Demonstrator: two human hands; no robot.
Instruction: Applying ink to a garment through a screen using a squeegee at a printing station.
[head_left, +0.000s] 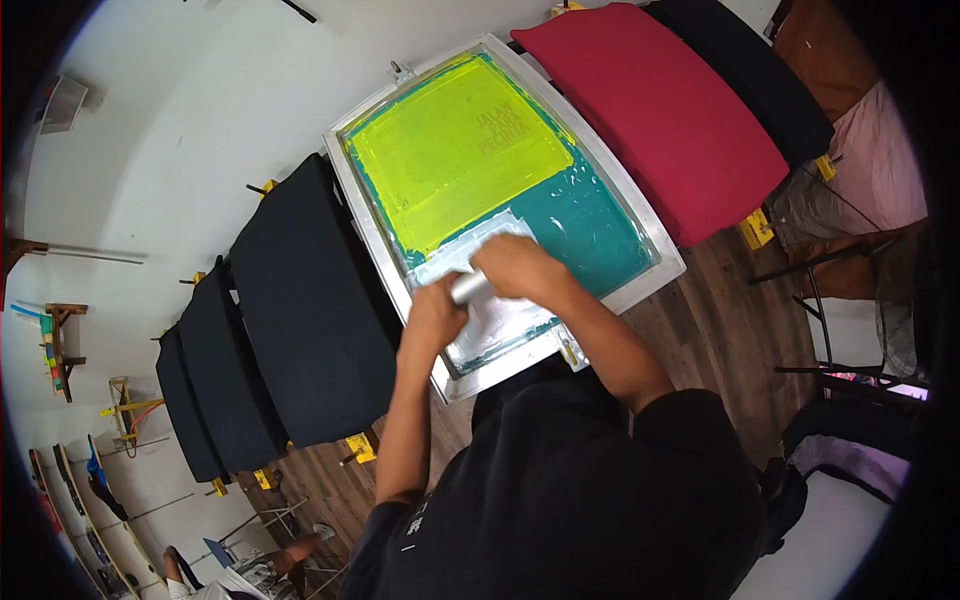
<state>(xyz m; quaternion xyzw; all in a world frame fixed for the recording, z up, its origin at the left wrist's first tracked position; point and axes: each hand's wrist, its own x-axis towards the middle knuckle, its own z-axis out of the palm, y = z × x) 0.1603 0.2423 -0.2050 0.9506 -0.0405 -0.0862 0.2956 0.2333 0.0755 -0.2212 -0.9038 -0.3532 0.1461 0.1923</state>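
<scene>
Beyond black cotton-like T-shirt (pixel 600 490), press silvery metal bar (pixel 468 289), grasped in left hand (pixel 437 313) and right hand (pixel 517 267), evenly over white paste (pixel 503 328) beneath.

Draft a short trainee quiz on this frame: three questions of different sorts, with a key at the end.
1. Multiple choice: what colour is the large panel directly right of the metal-framed screen?
A) blue
B) red
C) white

2. True or false: the left hand and the right hand are both on the silver tool.

3. Fill in near or far: the yellow-green patch covers most of the ____ part of the screen.

Key: 1. B, red. 2. True; both hands grip it. 3. Far.
</scene>
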